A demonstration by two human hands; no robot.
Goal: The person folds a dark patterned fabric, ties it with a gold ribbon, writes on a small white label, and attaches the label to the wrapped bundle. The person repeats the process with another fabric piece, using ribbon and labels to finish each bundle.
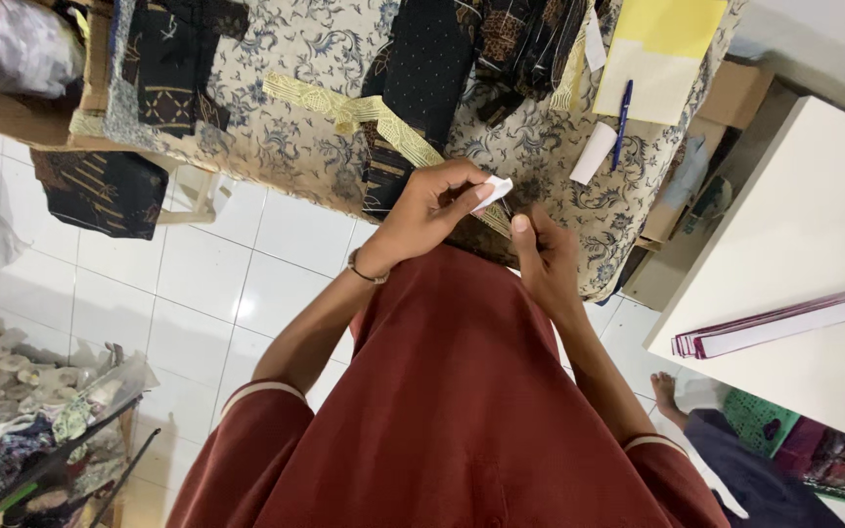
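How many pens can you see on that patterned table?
1. A blue pen lies on the far right of the patterned tablecloth, its top overlapping the yellow paper, beside a small white paper roll. Others could be hidden under the dark fabric pieces.

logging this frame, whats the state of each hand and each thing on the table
left hand: pinching a small white piece in its fingertips
right hand: closed at the edge of the dark fabric, contents hidden
blue pen: lying on the patterned tablecloth
yellow paper: flat
gold strip: laid across the cloth
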